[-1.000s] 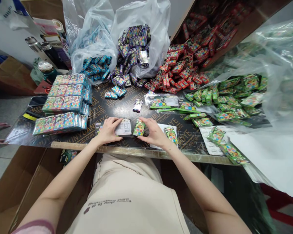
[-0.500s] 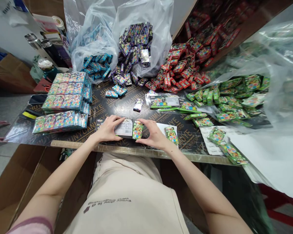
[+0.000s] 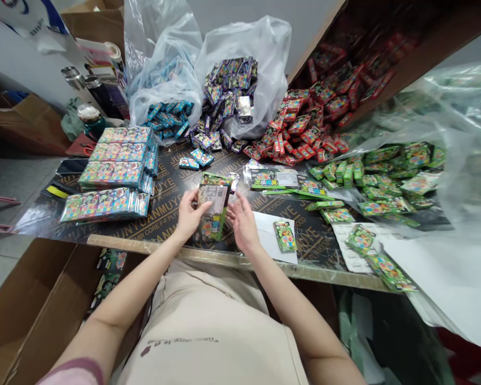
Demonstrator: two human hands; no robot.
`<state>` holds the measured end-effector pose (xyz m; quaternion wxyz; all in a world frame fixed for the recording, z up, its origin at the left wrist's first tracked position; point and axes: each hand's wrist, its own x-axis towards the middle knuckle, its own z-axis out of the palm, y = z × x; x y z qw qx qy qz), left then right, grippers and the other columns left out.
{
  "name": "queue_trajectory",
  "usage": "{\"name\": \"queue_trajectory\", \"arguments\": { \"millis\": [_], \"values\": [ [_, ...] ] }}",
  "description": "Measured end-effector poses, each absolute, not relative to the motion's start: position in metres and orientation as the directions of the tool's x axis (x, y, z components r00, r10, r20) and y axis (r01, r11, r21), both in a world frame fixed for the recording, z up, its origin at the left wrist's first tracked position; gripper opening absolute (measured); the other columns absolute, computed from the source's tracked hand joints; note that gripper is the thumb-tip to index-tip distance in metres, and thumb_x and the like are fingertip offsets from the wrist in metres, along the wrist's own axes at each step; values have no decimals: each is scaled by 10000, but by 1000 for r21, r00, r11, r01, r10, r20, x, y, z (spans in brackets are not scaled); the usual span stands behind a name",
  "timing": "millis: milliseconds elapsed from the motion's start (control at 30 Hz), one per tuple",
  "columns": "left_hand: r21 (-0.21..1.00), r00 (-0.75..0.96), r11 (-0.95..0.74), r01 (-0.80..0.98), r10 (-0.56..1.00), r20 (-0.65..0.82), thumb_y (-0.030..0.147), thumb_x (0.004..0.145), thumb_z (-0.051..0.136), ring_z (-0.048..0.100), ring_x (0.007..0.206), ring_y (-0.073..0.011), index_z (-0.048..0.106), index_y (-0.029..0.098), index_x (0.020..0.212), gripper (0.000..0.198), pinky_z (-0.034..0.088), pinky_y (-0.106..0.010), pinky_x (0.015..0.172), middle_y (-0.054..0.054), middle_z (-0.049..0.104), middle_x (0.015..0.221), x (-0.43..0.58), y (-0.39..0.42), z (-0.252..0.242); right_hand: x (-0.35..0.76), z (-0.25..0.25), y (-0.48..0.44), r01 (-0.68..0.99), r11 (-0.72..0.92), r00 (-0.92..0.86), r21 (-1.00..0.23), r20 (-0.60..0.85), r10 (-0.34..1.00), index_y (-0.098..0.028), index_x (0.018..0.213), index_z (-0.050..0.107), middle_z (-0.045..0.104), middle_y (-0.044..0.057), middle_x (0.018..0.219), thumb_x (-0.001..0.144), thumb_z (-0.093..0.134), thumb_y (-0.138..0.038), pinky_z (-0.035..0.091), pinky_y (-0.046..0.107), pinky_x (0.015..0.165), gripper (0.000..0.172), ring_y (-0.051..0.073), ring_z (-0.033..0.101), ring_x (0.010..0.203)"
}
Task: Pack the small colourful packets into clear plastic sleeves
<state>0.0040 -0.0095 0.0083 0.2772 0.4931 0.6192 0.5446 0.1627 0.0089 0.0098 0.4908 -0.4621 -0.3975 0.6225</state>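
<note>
My left hand (image 3: pixel 191 215) grips a flat dark-and-green printed packet (image 3: pixel 219 197) with a pale label, its thumb lying across the front. The packet is tilted up from the table, and its lower part is blurred. Just to its right, my right hand (image 3: pixel 243 222) has its fingers apart and holds nothing. Whether its fingertips touch the packet's edge I cannot tell. A small purple-and-white box (image 3: pixel 234 182) lies behind the packet, partly hidden. Right of my right hand, a green box (image 3: pixel 284 236) rests on a white sheet (image 3: pixel 265 235).
Stacks of wrapped multicoloured packs (image 3: pixel 113 172) stand at the left. Along the back lie blue boxes (image 3: pixel 168 118), purple boxes (image 3: pixel 224 96), red boxes (image 3: pixel 300 128) and green boxes (image 3: pixel 385 171), some in clear bags. Flat green-and-black packets (image 3: pixel 270 178) lie mid-table. An open carton (image 3: pixel 36 299) is below left.
The packet has gone from lying lengthwise between both hands to being turned and tilted up in my left hand. My right hand has opened away from the green box at its end.
</note>
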Motion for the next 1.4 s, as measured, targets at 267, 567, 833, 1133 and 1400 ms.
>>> {"name": "queue_trajectory", "arguments": {
  "millis": [267, 567, 833, 1133, 1400],
  "values": [
    [945, -320, -39, -324, 945, -71, 488, 712, 722, 610, 761, -134, 711, 163, 826, 344, 478, -247, 754, -6, 681, 799, 37, -17, 1, 145, 41, 39, -411, -233, -17, -881, -249, 968, -211, 713, 574, 613, -61, 618, 617, 726, -397, 477, 255, 582, 259, 132, 579, 589],
    [726, -271, 161, -669, 856, -440, 405, 550, 782, 575, 511, -105, 619, 155, 613, 304, 460, -220, 537, 26, 641, 583, 29, 0, 33, 151, 44, 24, -463, -254, -125, -849, -220, 967, -264, 1026, 516, 736, -9, 831, 701, 626, -484, 514, 334, 673, 407, 207, 685, 767],
    [894, -235, 119, -433, 942, -239, 172, 517, 747, 586, 595, -109, 729, 175, 714, 197, 455, -224, 581, 11, 670, 665, 7, 8, 51, 158, 40, 25, -328, -153, -105, -932, -125, 987, -217, 847, 685, 749, 19, 849, 689, 675, -296, 536, 370, 810, 177, 208, 690, 830],
    [974, -26, -150, 168, 987, 156, 327, 627, 802, 625, 671, -168, 759, 178, 676, 162, 469, -256, 593, -54, 703, 698, -15, 5, 72, 177, 45, 13, 17, 252, -124, -968, 248, 961, -275, 822, 762, 752, 15, 904, 770, 701, -337, 529, 406, 863, 102, 226, 683, 881],
    [953, 22, -104, 285, 995, 102, 281, 670, 767, 615, 589, -140, 737, 143, 671, 141, 476, -242, 591, -32, 694, 614, -17, 11, 83, 174, 58, 27, 49, 148, -179, -988, 137, 974, -177, 694, 708, 691, 4, 638, 716, 739, -330, 486, 258, 573, 158, 129, 606, 569]
  ]
}}
